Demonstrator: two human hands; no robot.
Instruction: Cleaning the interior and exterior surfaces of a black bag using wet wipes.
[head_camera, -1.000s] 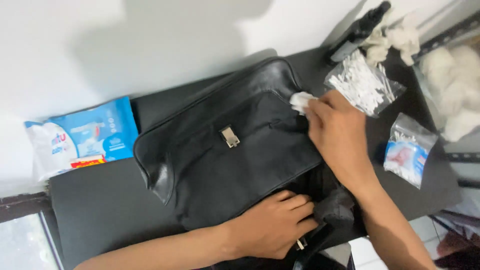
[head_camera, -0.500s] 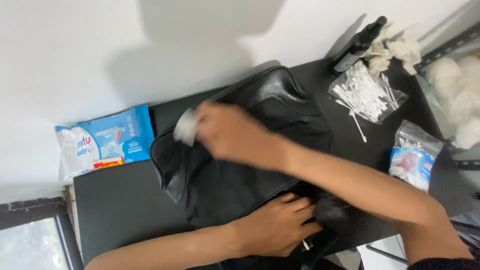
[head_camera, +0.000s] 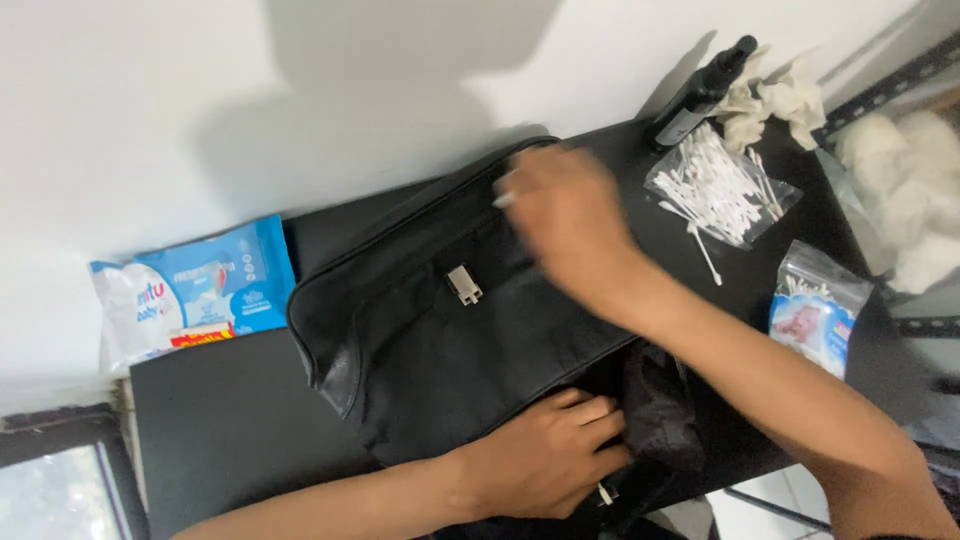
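Left hand (head_camera: 545, 462) presses flat, fingers spread, on the near edge of the black leather satchel (head_camera: 450, 330) lying on the black desk (head_camera: 230, 440). Right hand (head_camera: 570, 215), blurred, pinches a small white wipe over the bag's far edge; cleaning appears unfinished. White cotton swabs (head_camera: 720, 185) lie beyond.

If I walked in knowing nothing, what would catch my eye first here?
Probably the black leather bag lying flat in the middle of the dark table, with the left hand pressing its near edge and the right hand blurred over its top. Next, the open bag of cotton swabs at the far right.
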